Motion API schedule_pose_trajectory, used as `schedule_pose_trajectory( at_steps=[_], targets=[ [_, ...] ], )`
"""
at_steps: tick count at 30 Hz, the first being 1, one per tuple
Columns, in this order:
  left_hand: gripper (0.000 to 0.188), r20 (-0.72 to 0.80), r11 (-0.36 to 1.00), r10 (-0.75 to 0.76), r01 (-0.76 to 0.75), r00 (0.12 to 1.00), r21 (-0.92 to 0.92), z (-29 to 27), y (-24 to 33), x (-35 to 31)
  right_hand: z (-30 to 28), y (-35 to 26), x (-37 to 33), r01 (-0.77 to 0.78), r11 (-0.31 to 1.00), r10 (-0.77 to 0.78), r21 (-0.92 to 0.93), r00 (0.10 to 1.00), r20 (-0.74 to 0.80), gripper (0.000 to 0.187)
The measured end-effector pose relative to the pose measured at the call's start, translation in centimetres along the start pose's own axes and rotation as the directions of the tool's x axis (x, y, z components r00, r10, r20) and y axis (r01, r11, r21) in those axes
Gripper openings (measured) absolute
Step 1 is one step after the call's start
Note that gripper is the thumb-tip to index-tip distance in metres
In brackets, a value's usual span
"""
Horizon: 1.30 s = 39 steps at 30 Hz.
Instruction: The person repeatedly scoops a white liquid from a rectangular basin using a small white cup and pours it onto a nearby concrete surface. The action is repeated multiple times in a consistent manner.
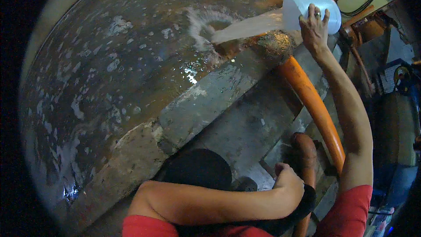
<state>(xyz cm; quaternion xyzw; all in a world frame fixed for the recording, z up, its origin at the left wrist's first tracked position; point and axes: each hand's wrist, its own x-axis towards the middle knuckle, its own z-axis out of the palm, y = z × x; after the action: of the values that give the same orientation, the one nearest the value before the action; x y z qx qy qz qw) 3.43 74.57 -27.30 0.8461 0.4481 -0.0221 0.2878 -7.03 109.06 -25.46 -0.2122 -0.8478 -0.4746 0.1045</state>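
My right hand (314,30) is stretched out to the far right, its fingers gripping a translucent white plastic container (302,6) that lies tilted on its side. A thick stream of water (250,27) runs between the container and the foamy dark water (118,70), throwing up a splash where it lands. My left forearm lies across my lap. At its end my left hand (289,185) rests by my knee with curled fingers, partly hidden, and nothing visible in them.
A concrete ledge (201,105) borders the water on the near side. A thick orange hose (313,101) runs up to the ledge beside my right arm. A brown boot (303,147) stands below. Cluttered equipment (397,79) fills the right edge.
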Motion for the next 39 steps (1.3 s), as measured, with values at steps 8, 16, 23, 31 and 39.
schedule_pose_trajectory(
  at_steps=[8,16,23,31,39],
  targets=[
    [0.037,-0.058,0.999,0.025,-0.023,0.998,0.029,-0.5,-0.2,0.3,-0.1,2.8,2.5,-0.041,0.999,0.04,-0.005,0.99,-0.131,0.019],
    [0.042,-0.256,0.996,-0.01,-0.012,0.967,-0.086,-0.2,0.5,-1.9,3.7,7.9,-18.3,-0.567,0.642,0.233,0.516,0.786,0.573,0.057],
    [0.043,-0.165,1.0,0.02,-0.022,0.986,-0.005,-1.6,-1.6,-2.5,0.8,1.8,-46.4,-0.815,0.531,0.166,0.232,0.368,0.915,0.055],
    [0.053,0.115,0.995,-0.095,0.099,0.989,-0.033,-1.1,-4.1,3.7,10.4,-15.0,-63.8,-0.486,0.848,-0.136,0.214,0.191,0.972,0.024],
    [0.061,0.203,0.975,-0.197,0.214,0.959,-0.063,-0.9,-5.4,7.8,17.3,-27.0,-66.6,-0.68,0.734,0.071,0.01,0.091,0.993,0.034]
  ],
)
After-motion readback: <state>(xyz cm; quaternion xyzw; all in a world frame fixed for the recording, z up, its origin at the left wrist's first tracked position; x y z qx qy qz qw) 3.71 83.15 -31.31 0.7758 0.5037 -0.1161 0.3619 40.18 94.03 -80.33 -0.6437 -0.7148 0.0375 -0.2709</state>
